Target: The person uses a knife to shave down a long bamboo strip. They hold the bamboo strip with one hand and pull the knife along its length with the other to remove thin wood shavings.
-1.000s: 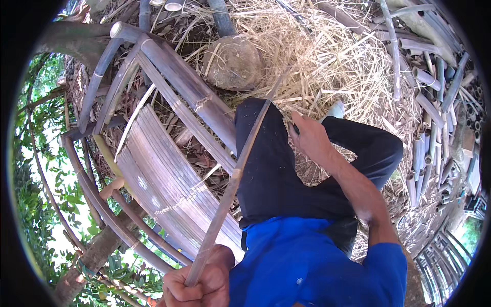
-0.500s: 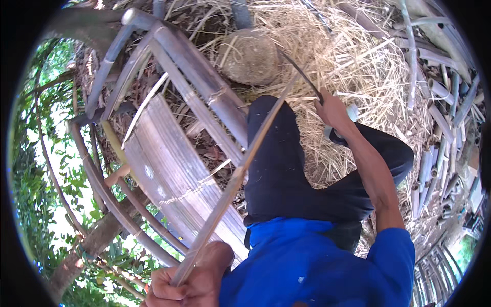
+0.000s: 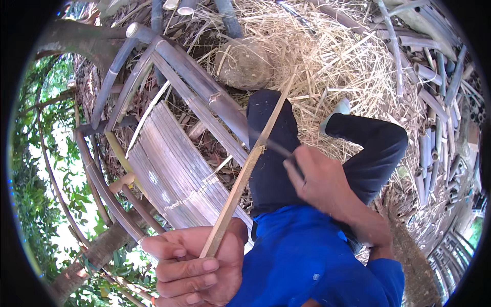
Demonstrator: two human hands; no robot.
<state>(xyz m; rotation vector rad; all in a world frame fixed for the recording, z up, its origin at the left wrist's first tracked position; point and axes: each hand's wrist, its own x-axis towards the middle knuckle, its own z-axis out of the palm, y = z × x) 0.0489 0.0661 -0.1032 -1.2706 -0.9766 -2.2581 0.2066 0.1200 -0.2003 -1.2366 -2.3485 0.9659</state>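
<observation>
My left hand (image 3: 192, 271), at the lower left, is closed around the near end of a long, thin bamboo strip (image 3: 236, 187). The strip slants up and away over my dark-trousered leg, its tip against the straw. In my right hand (image 3: 323, 176) is the handle of a knife (image 3: 279, 148), held over my lap. Motion smears its blade, which meets the strip near the middle. A small curled shaving (image 3: 262, 147) stands on the strip there.
To the left stands a bamboo chair (image 3: 171, 169) with a slatted seat. A round stump or stone (image 3: 244, 64) lies beyond my knee. Pale straw-like shavings (image 3: 332, 56) cover the ground. Cut bamboo poles (image 3: 434, 123) are piled at the right.
My right hand has come back from beyond my knee toward my body, bringing the knife to the strip. My left hand has turned, showing its fingers, with the strip still held.
</observation>
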